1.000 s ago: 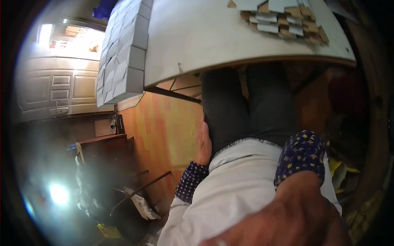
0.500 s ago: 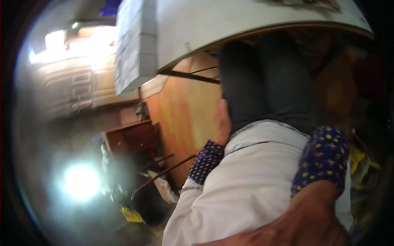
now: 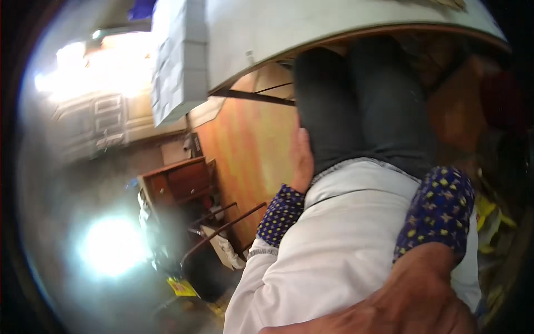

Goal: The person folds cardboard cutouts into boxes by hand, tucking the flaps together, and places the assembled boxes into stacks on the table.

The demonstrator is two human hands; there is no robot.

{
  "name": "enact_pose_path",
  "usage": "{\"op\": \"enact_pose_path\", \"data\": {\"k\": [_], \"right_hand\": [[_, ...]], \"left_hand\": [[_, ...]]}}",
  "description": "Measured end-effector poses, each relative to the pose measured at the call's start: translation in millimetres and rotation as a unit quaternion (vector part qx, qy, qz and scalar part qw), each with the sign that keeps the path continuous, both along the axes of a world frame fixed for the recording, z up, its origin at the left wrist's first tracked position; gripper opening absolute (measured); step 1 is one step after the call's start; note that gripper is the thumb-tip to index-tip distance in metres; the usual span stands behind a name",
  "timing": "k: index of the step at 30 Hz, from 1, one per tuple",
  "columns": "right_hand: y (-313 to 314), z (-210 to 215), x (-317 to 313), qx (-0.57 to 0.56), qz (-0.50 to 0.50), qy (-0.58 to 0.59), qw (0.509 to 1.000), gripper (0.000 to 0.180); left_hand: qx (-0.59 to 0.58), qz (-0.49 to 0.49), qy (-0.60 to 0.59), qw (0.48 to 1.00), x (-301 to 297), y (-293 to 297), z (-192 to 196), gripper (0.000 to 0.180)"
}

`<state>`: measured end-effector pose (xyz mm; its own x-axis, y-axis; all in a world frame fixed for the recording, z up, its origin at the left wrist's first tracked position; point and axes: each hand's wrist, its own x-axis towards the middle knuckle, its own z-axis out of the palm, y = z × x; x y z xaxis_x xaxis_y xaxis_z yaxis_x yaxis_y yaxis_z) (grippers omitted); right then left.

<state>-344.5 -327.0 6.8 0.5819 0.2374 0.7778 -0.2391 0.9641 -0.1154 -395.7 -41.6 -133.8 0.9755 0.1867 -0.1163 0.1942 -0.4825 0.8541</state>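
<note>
Tabletop of pale white board [image 3: 345, 28] spans the top of the view, with an orange wooden floor [image 3: 250, 150] below it. Dark grey trouser legs [image 3: 361, 111] lie with their long axis running from the white cloth garment [image 3: 345, 234] up under the table's near edge. The right hand [image 3: 406, 303] fills the lower edge, back to the lens; I cannot tell its grip. The left hand [image 3: 301, 161] lies flat and empty against the left trouser leg.

Dark trouser leg [image 3: 328, 117] — upright under white tabletop [image 3: 311, 28].
</note>
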Motion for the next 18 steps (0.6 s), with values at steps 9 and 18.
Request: {"op": "enact_pose_path", "data": {"k": [9, 18], "right_hand": [[-7.7, -32.0, 93.1, 0.004, 0.055, -0.092, 0.994, 0.054], [-74.5, -14.7, -7.0, -0.016, 0.074, -0.229, 0.971, 0.052]], "left_hand": [[0.047, -0.011, -0.01, 0.999, 8.2, -7.2, -5.2, 0.051], [0.046, -0.011, -0.06, 0.997, 5.0, -14.1, 28.5, 0.05]]}}
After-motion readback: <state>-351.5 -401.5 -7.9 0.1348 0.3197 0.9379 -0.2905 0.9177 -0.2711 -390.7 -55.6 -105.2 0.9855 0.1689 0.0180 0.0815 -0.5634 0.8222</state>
